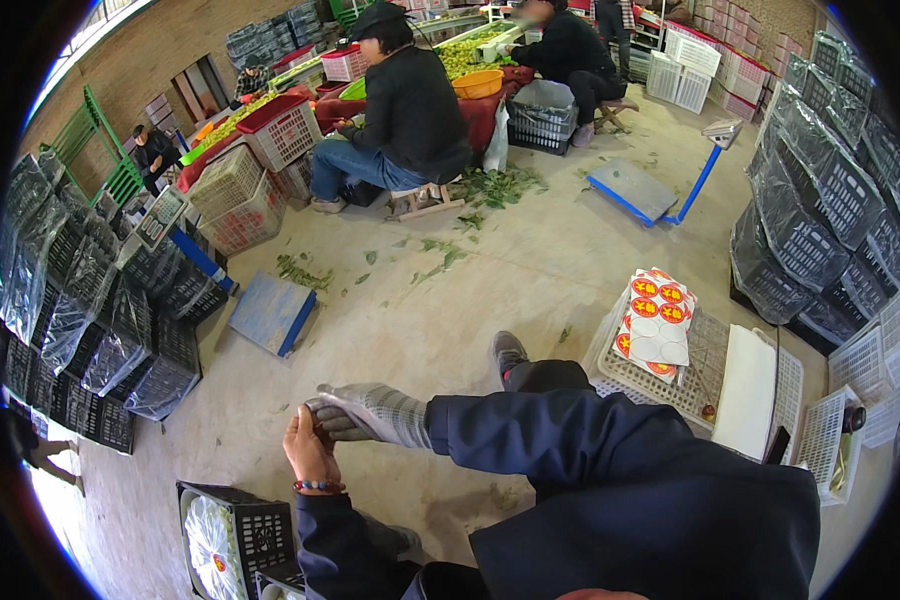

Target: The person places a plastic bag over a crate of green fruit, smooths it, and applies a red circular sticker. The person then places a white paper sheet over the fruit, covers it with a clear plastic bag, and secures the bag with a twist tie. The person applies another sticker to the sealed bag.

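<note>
My right hand (pixel 379 412) wears a grey knit glove (pixel 401 411) with a darker palm and stretches out to the left over the floor. My left hand (pixel 309 448) is bare, with a beaded bracelet (pixel 319 487) at the wrist. Its fingers pinch the glove's fingertip end. Whether anything small lies between the two hands is hidden. Below my left hand stands a black plastic crate (pixel 259 529) lined with clear film (pixel 214 544) that bears a round red sticker.
Platform scales stand left (pixel 274 311) and farther right (pixel 634 191). Sticker sheets (pixel 656 322) lie on a pale crate (pixel 697 375) at my right. Film-wrapped black crates rise left (pixel 127 337) and right (pixel 810 187). Leaves (pixel 499 186) litter the floor near a seated person (pixel 412 112). Grapes (pixel 469 56) cover a table beyond.
</note>
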Tool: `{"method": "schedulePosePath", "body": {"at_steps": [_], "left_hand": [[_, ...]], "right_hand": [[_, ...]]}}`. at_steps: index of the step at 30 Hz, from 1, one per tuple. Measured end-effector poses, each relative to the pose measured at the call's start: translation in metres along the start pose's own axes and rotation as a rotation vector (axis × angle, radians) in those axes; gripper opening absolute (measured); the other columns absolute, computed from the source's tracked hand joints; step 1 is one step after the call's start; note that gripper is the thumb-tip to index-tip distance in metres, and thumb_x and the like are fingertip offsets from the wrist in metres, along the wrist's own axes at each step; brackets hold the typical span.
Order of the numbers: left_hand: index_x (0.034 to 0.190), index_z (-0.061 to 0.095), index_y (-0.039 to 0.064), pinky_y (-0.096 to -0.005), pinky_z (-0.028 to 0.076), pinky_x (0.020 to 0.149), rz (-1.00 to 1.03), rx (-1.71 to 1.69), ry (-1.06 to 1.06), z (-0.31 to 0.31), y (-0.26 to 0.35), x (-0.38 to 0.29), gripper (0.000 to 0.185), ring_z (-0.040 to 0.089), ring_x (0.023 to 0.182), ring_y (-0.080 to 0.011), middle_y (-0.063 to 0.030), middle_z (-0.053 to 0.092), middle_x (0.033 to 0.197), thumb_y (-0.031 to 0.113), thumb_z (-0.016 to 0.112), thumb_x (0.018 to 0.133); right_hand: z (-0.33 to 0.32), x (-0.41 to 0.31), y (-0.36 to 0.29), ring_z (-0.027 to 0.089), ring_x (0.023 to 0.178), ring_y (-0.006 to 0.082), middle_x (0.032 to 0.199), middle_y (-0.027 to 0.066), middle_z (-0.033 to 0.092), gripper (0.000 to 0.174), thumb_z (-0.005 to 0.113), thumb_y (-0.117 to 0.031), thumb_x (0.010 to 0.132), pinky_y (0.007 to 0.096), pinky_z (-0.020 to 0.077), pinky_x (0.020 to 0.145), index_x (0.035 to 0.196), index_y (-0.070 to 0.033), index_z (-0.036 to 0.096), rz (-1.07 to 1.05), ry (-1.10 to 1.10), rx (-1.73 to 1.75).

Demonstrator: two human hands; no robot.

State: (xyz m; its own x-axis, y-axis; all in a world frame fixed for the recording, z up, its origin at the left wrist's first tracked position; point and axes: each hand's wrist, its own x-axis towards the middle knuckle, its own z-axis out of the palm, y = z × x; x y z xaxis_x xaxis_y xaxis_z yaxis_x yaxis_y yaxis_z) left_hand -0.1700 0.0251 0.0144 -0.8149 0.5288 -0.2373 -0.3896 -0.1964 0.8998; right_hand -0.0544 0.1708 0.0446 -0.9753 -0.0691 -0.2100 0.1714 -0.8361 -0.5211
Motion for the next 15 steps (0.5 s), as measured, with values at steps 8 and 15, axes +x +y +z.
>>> {"method": "schedulePosePath", "body": {"at_steps": [8,15], "left_hand": [[0.108,0.070,0.003,-0.0301,0.063,0.070,-0.063,-0.024,-0.147,0.036,0.006,-0.026,0.029,0.072,0.078,-0.0135,-0.0034,0.074,0.095,0.030,0.057,0.112],[0.114,0.070,0.000,-0.0285,0.060,0.071,0.034,-0.037,-0.034,0.026,-0.015,-0.017,0.026,0.070,0.077,-0.0142,-0.0065,0.075,0.096,0.024,0.059,0.111]], "right_hand": [[-0.012,-0.005,-0.004,0.069,0.086,0.0082,0.101,-0.0017,0.072,0.038,0.053,-0.039,0.113,0.0245,0.0591,0.082,0.131,-0.010,0.069,-0.149,0.049,0.063],[-0.011,-0.005,0.005,0.067,0.092,0.0075,0.111,-0.0018,0.072,0.042,0.049,-0.040,0.115,0.0242,0.0562,0.084,0.141,-0.013,0.065,-0.116,0.021,-0.013]]}}
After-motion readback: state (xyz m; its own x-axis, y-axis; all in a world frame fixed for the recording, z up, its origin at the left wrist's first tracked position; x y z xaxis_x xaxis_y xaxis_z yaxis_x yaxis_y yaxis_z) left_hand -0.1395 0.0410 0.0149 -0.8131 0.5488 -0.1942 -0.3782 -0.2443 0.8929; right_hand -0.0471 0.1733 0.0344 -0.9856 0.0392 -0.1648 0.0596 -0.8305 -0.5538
